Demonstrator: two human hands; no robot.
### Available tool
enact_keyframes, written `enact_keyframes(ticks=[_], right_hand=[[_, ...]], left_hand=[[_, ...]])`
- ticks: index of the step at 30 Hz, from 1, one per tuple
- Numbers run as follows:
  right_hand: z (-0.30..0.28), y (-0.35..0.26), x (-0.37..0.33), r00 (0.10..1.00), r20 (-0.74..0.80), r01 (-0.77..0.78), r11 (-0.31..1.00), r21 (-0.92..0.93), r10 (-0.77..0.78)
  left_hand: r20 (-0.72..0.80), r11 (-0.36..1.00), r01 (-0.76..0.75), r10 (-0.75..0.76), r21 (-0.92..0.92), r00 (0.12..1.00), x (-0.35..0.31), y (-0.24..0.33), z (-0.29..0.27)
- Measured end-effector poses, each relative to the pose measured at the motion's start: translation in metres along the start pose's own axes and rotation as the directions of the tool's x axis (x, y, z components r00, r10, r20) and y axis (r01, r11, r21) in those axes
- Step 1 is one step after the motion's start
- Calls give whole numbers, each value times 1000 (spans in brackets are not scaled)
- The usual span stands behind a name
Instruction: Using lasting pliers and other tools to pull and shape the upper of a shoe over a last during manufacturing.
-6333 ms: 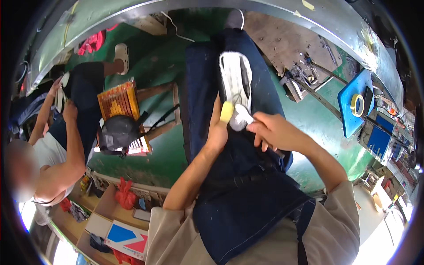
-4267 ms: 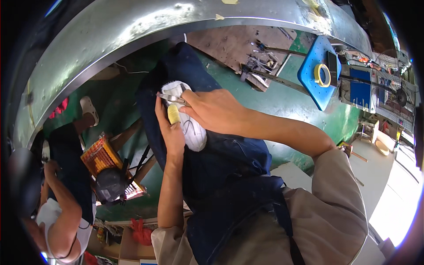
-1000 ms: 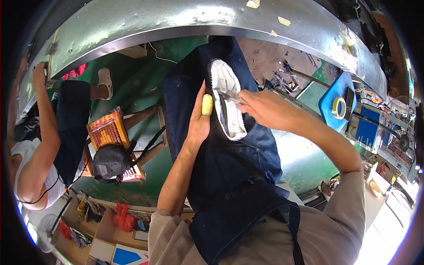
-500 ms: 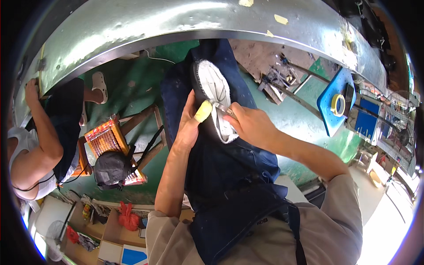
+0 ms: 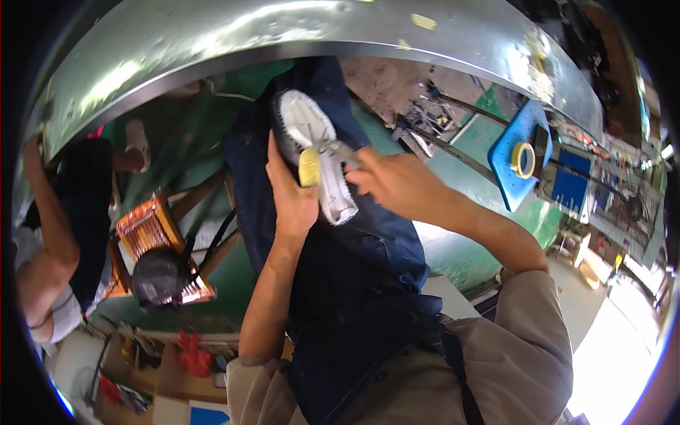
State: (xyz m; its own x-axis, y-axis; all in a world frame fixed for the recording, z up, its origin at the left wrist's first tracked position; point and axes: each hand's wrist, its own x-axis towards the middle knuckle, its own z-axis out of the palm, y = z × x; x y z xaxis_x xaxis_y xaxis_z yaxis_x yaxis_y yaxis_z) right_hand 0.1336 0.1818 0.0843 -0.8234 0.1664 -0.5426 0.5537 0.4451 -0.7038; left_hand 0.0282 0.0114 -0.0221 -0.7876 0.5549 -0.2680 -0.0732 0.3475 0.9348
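Observation:
A dark shoe with a white underside (image 5: pixel 304 117) lies across my lap, bottom up, on a navy apron (image 5: pixel 326 276). Stitches run along its edge, and dark thread-like lines cross the white part. From the left side my left hand (image 5: pixel 292 205) grips the shoe, its thumb wrapped in a yellow cover (image 5: pixel 309 168) and lying over the edge. My right hand (image 5: pixel 404 188) is closed on a small grey metal tool (image 5: pixel 341 152), whose tip meets the middle of the shoe. Blur and fingers hide the tool's exact kind.
A metal workbench (image 5: pixel 234 39) curves across the far side. At right stands a blue stool (image 5: pixel 506 163) bearing a tape roll (image 5: pixel 523 160). Left are a wooden chair (image 5: pixel 166 223) with a black bag (image 5: pixel 161 278) and a seated person (image 5: pixel 53 234). Scraps (image 5: pixel 425 120) litter the floor beyond.
The whole view has shifted, so the shoe and hands appear further left. My right hand has drawn slightly away from the left thumb, and the shoe looks a little turned.

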Motion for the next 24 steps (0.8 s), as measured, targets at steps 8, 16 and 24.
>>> enact_keyframes(ticks=[8, 16, 24], right_hand=[[-12, -7, 48, 928, -16, 291, 752, -592, -371], [-8, -10, 50, 962, 20, 239, 801, -549, -274], [-29, -1, 18, 919, 393, -14, 1000, -25, 23]], left_hand=[[67, 977, -67, 54, 205, 996, 0, 7, -10], [142, 967, -69, 35, 244, 989, 2, 11, -22], [317, 997, 78, -80, 21, 945, 18, 23, -47]])
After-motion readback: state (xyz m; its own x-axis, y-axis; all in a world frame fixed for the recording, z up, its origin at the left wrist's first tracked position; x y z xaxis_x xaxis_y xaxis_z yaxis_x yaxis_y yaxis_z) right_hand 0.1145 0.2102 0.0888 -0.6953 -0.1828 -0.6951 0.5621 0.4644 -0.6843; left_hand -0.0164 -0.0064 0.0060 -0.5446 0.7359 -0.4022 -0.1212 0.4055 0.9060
